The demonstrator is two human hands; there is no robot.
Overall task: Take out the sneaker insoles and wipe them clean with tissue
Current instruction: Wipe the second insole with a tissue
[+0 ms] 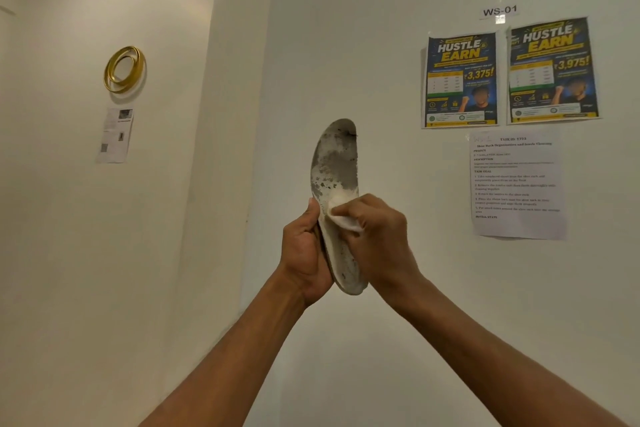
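Head view faces a white wall with posters. Left hand grips the dirty insole upright. Right hand fingers pinch a tissue against it.

I see the insole upright, toe end up, its pale face blotched grey with dark specks, heel gripped in the left hand. The right hand pinches a crumpled white tissue against its middle.
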